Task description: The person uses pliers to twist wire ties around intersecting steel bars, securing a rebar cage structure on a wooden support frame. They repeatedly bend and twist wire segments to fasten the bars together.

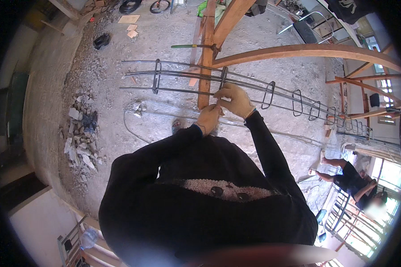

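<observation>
A long rebar cage (178, 91) of straight steel bars runs from left to right in front of me, resting across a wooden stand (207, 58). Square stirrups (268, 95) are spaced along its bars. My left hand (208, 119), in a pale work glove, is closed just below the near bar, over the stand's end. My right hand (234, 100), gloved alike, is at the near bar beside a stirrup (223, 76), its fingers pinched close to the left fingertips. Whatever is between the fingers is too small to make out. A green-handled tool (187, 46) lies across the stand beyond the cage.
Broken concrete rubble (80, 142) is piled at the left. Thin rods (272, 130) lie on the floor near my feet. A curved wooden beam (298, 54) stretches to the far right. Another person (354, 180) is at the right. A metal-framed chair (305, 30) stands far right.
</observation>
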Motion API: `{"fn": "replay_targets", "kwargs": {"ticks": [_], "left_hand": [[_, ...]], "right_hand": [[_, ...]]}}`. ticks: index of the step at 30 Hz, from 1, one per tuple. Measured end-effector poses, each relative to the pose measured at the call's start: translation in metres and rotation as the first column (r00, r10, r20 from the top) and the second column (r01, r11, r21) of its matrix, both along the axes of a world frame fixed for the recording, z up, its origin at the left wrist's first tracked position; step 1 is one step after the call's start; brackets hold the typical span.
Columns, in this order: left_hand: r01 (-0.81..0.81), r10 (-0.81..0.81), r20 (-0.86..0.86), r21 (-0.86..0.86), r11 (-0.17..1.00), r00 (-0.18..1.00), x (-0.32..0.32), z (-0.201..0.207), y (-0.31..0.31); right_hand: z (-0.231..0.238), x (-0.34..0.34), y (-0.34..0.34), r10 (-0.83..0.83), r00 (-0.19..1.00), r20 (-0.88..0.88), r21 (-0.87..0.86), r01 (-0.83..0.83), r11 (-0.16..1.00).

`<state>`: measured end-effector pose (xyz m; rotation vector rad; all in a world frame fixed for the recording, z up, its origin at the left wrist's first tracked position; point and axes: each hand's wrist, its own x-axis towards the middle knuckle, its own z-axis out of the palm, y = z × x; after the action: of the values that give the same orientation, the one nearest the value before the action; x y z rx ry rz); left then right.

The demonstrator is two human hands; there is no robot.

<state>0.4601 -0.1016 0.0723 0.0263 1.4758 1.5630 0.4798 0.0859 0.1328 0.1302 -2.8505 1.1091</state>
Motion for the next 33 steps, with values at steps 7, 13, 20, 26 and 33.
{"fn": "replay_targets", "kwargs": {"ticks": [7,13,20,26,33], "left_hand": [[0.153,-0.17,-0.258,-0.084,0.985,0.951,-0.016,0.003,-0.011],[0.254,-0.542,-0.661,-0.486,0.836,0.519,-0.03,0.03,-0.021],[0.343,-0.723,-0.571,-0.639,0.689,0.39,-0.032,0.039,-0.022],[0.39,-0.508,-0.53,-0.326,0.861,0.679,-0.024,-0.029,-0.032],[0.11,-0.082,0.266,-0.094,0.989,0.961,-0.016,-0.031,-0.045]], "right_hand": [[0.013,0.005,0.006,-0.13,0.973,0.19,-0.337,0.189,0.922],[-0.008,0.006,0.005,-0.118,0.993,0.015,-0.204,0.119,0.972],[-0.042,-0.003,-0.001,-0.546,0.835,0.071,-0.167,0.55,0.818],[-0.051,-0.017,0.014,-0.554,0.782,0.286,-0.199,0.614,0.764],[-0.038,-0.004,0.034,-0.226,0.928,0.297,-0.356,0.328,0.875]]}}
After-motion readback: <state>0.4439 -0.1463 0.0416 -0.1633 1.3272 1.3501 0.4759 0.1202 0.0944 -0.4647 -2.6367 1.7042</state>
